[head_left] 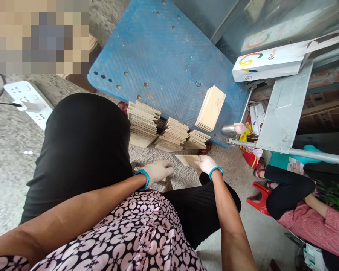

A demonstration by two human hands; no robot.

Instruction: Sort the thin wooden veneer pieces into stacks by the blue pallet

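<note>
My right hand [207, 164], in a pale work glove with a blue cuff, grips the right end of a thin wooden board [185, 160]. My left hand [159, 174], gloved the same way, is held to the left of that board with its fingers stretched out and nothing visible in them. Just beyond my hands, along the near edge of the blue platform, stand a left stack [143, 126], a middle stack [173, 133] and a smaller right stack [197, 139] of similar thin boards. Behind them, a neat pile of boards [211, 107] lies on the platform.
The blue platform [158, 49] has several small holes. A steel bottle with a pink lid [233, 128] lies near its right corner. A white paper bag [268, 62] rests above a metal panel [285, 105]. A power strip [29, 101] is at left. Another person [290, 188] sits at right.
</note>
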